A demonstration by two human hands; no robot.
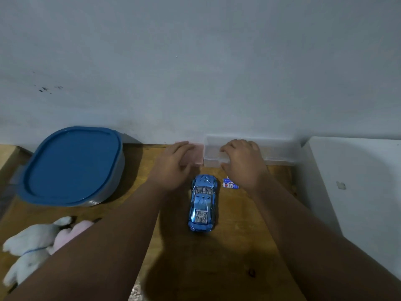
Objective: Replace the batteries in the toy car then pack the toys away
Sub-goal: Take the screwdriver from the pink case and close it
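A shiny blue toy car (202, 205) stands on the wooden table (238, 246), nose toward the wall. A small blue-and-white pack of batteries (230, 184) lies just right of its front. By the wall, a pink box (198, 155) touches the left end of a long clear plastic box (280, 152). My left hand (173, 165) lies over the pink box with its fingers curled round it. My right hand (244, 160) grips the left part of the clear box, fingers over its top and thumb at its front. Both hands are beyond the car and apart from it.
A large grey container with a blue lid (72, 166) stands at the left by the wall. White and pink plush toys (39, 246) lie at the front left, partly under my left forearm. A white raised surface (358, 192) borders the table's right side.
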